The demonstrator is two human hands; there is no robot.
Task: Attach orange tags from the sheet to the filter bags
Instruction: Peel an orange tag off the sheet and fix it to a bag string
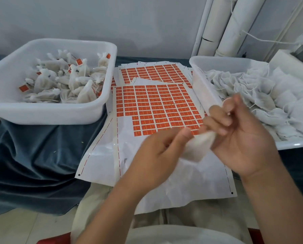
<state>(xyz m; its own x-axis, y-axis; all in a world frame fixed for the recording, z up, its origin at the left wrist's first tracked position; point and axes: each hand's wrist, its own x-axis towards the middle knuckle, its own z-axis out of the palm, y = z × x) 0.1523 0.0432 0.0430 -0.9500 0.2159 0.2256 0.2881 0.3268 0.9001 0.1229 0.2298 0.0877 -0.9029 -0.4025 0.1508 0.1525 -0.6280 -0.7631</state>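
A sheet of orange tags (157, 106) lies on the table between two white tubs, its lower part stripped to bare white backing. Just above that bare part, my left hand (157, 154) and my right hand (242, 138) hold one white filter bag (198, 147) between them. The left thumb and fingers pinch the bag's lower left side. The right fingers curl round its upper end, and both hands are blurred. More tag sheets (152, 72) lie behind the front one.
The left tub (47, 113) holds several filter bags with orange tags on them. The right tub (200, 81) holds several untagged white bags with strings. A blue cloth (38, 155) covers the table. White pipes (231, 25) stand at the back right.
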